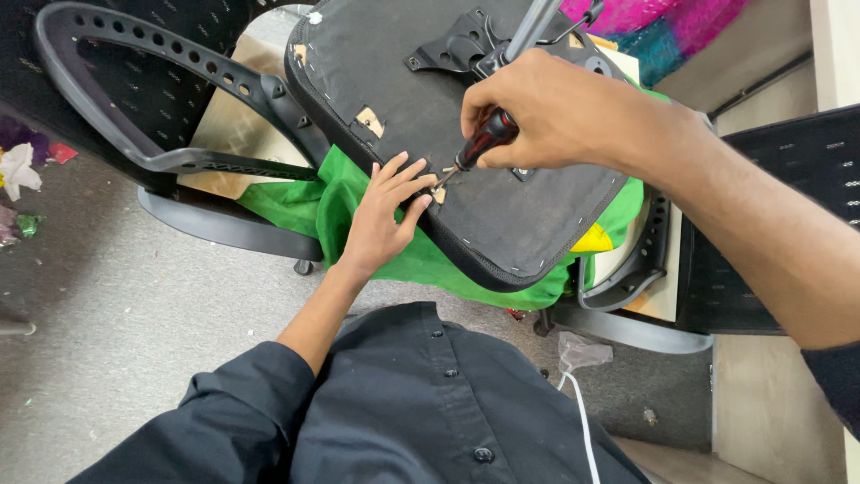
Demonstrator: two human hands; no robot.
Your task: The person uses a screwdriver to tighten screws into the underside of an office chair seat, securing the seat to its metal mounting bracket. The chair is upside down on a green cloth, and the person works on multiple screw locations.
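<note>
— What do we record at the upturned chair seat (502, 197)?
— Our right hand (546, 112) is clamped on the screwdriver (479, 143), tip at the seat's near-left edge; our left hand (381, 215) lies there too, fingers spread on it.

I see the upturned seat base (484, 179) lying on a cloth (358, 215), with an armrest (161, 108) to its left. My left hand (381, 220) rests on its near edge; my right hand (555, 112), further right, sets a screwdriver (479, 143) beside those fingers.
</note>
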